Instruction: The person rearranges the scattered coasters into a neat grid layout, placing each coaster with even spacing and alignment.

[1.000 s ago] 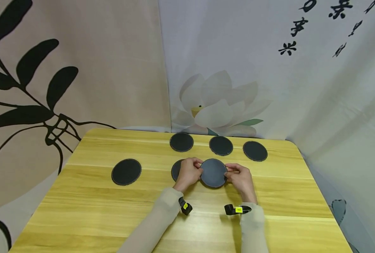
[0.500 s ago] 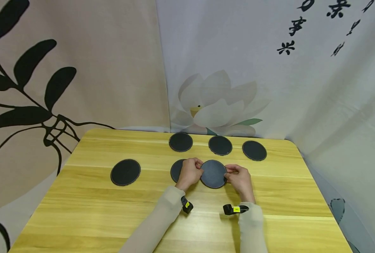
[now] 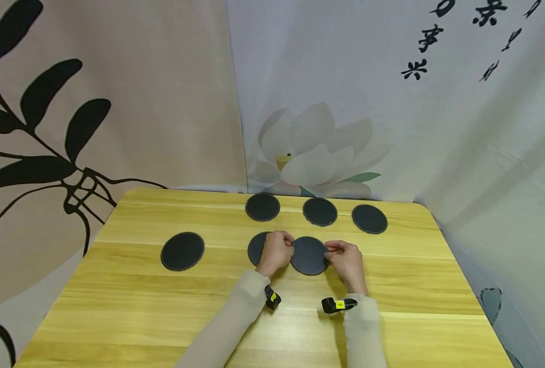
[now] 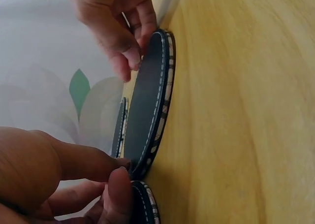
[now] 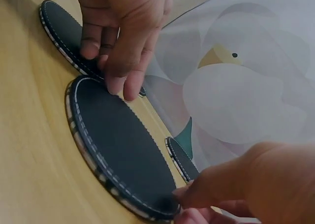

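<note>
A round black coaster (image 3: 309,255) with white edge stitching and a checkered rim lies flat or nearly flat near the middle of the wooden table (image 3: 199,312). My left hand (image 3: 275,254) pinches its left edge between thumb and fingers. At the opposite edge my right hand (image 3: 347,261) holds it the same way, its thumb and fingertip meeting the rim in the right wrist view. Another black coaster (image 3: 255,249) lies just left of the held one, partly hidden behind my left hand. The held coaster's stitched rim (image 4: 162,101) shows clearly in the left wrist view.
Along the back edge lie three more coasters: one left (image 3: 263,207), one middle (image 3: 320,211) and one right (image 3: 369,219). A separate coaster (image 3: 182,251) rests farther left. Printed curtains (image 3: 327,102) hang directly behind the table. Each wrist carries a small black camera.
The held coaster has tipped down toward the table, its top turning from greyish to darker. Both hands have stayed at its edges, the right one shifting slightly left and down.
</note>
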A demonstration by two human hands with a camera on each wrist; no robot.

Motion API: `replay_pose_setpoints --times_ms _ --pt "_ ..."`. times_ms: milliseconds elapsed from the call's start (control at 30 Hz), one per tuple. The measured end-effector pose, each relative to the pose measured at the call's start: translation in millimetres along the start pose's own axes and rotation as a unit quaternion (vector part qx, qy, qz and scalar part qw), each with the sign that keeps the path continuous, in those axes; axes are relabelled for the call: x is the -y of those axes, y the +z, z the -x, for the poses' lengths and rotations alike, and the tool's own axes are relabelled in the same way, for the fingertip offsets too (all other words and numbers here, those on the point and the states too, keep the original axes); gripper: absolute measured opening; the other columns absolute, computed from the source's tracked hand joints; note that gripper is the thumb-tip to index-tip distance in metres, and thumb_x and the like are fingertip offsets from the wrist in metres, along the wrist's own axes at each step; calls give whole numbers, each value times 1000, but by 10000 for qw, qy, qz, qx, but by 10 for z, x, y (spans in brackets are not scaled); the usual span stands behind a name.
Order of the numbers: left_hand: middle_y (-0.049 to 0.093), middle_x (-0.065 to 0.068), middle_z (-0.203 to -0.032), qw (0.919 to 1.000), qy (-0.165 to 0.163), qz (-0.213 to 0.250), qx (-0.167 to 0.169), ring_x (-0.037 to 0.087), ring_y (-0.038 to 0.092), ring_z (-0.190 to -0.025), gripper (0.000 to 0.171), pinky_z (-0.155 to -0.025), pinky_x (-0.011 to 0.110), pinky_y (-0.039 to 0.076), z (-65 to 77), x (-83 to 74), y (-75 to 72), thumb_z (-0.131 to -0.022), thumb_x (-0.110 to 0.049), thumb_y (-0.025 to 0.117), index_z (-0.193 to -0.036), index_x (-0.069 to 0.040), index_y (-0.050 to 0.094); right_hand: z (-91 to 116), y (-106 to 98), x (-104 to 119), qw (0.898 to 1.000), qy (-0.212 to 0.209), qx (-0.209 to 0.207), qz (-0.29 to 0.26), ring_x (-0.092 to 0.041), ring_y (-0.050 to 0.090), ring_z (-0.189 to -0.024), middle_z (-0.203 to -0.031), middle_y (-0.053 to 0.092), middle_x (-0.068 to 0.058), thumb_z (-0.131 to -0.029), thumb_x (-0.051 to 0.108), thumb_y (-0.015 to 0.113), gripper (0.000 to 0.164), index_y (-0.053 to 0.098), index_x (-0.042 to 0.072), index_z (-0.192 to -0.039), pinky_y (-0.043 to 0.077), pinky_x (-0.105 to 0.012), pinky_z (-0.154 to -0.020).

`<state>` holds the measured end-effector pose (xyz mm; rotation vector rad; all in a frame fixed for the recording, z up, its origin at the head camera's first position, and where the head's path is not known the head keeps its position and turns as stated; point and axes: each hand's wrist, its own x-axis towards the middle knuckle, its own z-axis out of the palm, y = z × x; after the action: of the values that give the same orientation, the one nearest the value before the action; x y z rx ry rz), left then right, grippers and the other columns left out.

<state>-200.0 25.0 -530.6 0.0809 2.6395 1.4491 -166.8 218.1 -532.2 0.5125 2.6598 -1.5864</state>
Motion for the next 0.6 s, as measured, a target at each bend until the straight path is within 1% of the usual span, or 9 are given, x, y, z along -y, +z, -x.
replay_pose_setpoints --times_ms 167,267,400,533,600 --pt "69 7 -88 9999 80 -45 -53 16 62 -77 19 -68 30 55 -12 27 15 -86 7 64 -96 -3 77 4 29 8 9999 -60 -89 123 -22 70 -88 -106 75 -17 -87 0 72 25 77 3 -112 53 -20 -67" --pt "69 7 -87 9998 131 -47 -116 16 62 -77 19 -68 30 55 -13 34 15 -85 6 65 -97 -3 77 -5 37 3 9997 -55 -129 177 -22 71 -88 -106 75 -16 -87 1 72 25 77 4 -111 53 -21 -67" --pt "70 8 -88 9998 112 -29 -148 18 64 -78 17 -70 32 57 -10 38 11 -86 5 68 -99 -2 77 -15 46 -3 9995 -91 -189 233 -22 71 -88 -105 76 -15 -88 2 73 23 77 4 -110 53 -20 -67" --pt "71 9 -90 9998 96 -59 -148 19 65 -81 16 -74 33 58 -11 31 4 -87 3 71 -102 -1 77 -15 47 -7 9993 -114 -296 197 -22 72 -87 -103 77 -15 -87 2 74 22 78 5 -108 54 -20 -67" --pt "70 8 -89 9998 101 -68 -141 18 64 -80 16 -73 32 58 -11 28 3 -88 3 71 -102 0 77 -12 45 -12 9993 -103 -326 164 -22 72 -87 -102 77 -15 -87 2 75 21 78 6 -108 54 -21 -68"
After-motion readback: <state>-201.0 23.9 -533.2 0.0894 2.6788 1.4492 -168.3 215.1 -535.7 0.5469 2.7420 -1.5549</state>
